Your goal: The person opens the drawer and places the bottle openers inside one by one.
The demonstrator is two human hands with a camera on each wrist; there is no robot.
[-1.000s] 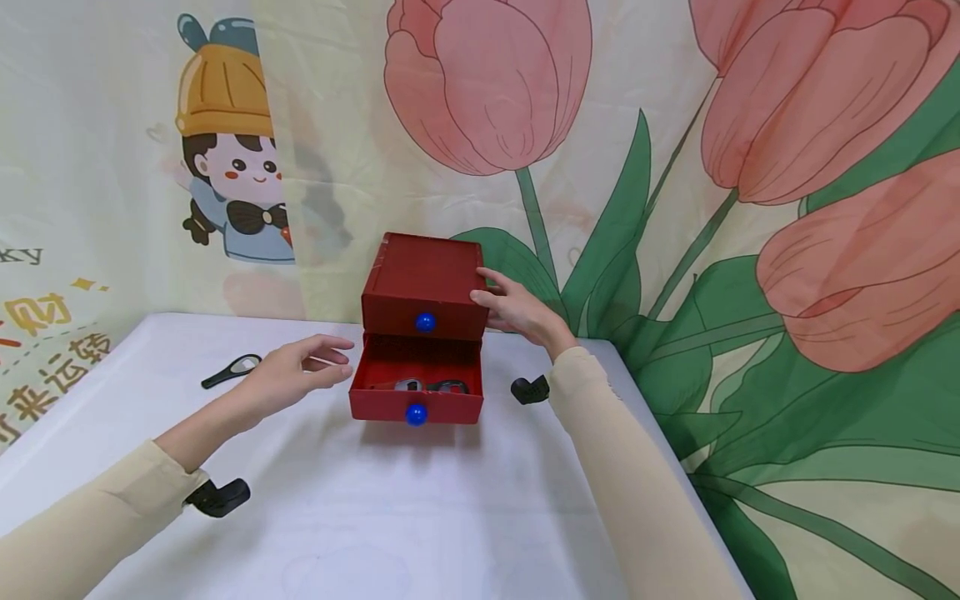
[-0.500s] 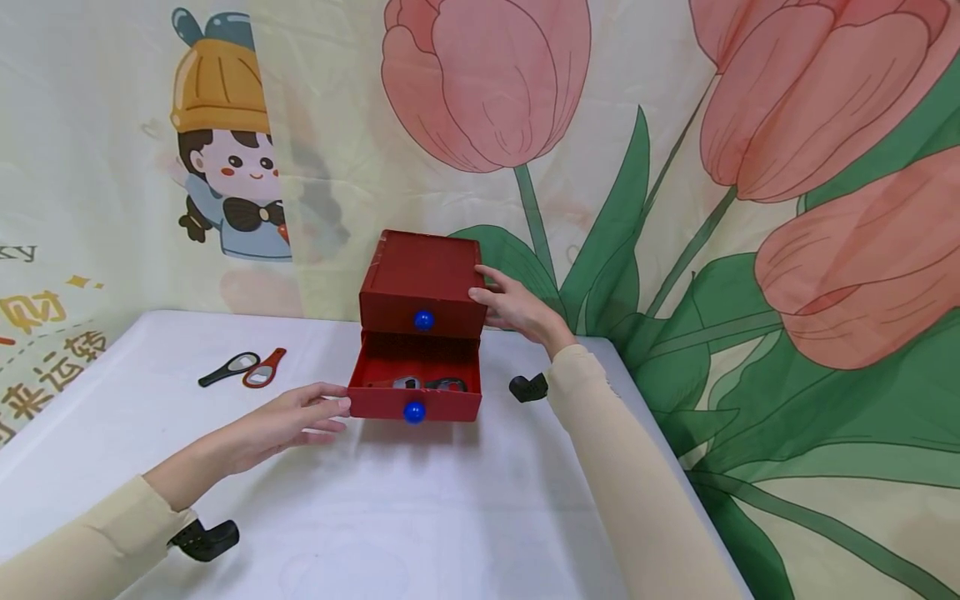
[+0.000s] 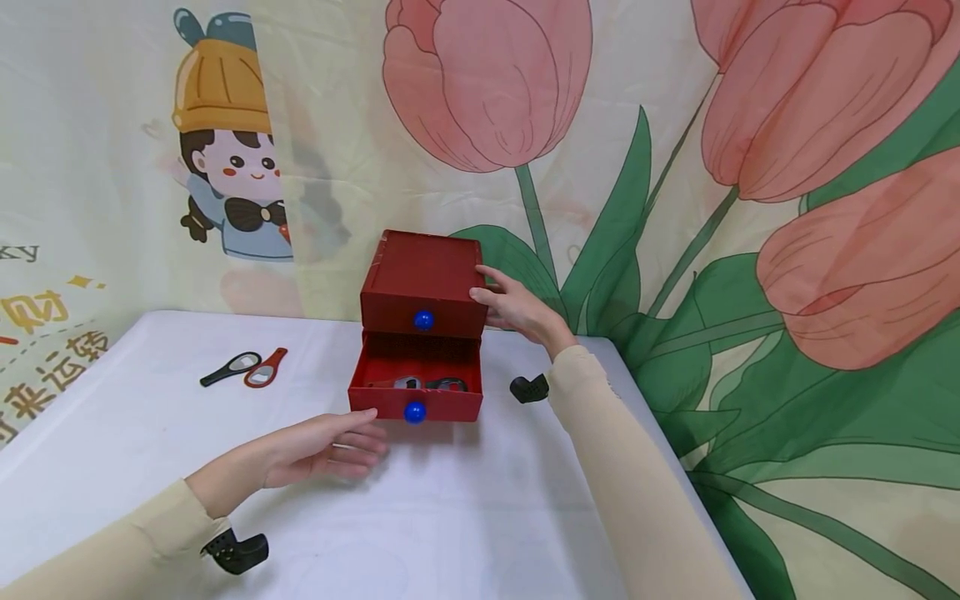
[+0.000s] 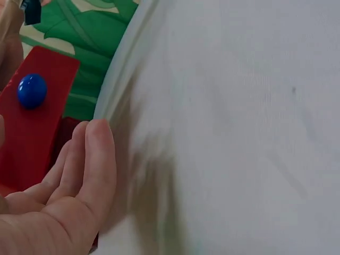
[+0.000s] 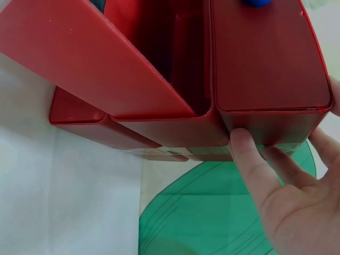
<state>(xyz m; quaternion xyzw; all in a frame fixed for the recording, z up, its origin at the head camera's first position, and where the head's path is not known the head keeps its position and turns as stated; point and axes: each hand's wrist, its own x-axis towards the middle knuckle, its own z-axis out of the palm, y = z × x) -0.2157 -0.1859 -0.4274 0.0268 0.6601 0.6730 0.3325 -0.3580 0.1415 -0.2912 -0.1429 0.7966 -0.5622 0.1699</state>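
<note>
A red drawer cabinet (image 3: 431, 267) with blue ball knobs stands at the back of the table. Its pulled-out drawer (image 3: 450, 408) holds small grey and black items (image 3: 446, 384), partly hidden by the drawer front. My right hand (image 3: 521, 308) rests on the cabinet's upper right side; the right wrist view shows its fingers spread against the red wall. My left hand (image 3: 322, 446), fingers extended and holding nothing, is at the drawer's lower left front corner. The thumb overlaps the drawer front in the head view; whether it touches I cannot tell.
Left of the cabinet, a black-handled tool (image 3: 231, 367) with an oval lens-like head lies beside a similar red one (image 3: 266, 368). A white cloth covers the table (image 3: 420, 525). Behind hangs a curtain (image 3: 330, 167) printed with tulips and a cartoon figure.
My left hand has moved from beside the drawer's left wall down and toward me, to below its front corner. The red tool has come into view. The right hand and drawer stay put.
</note>
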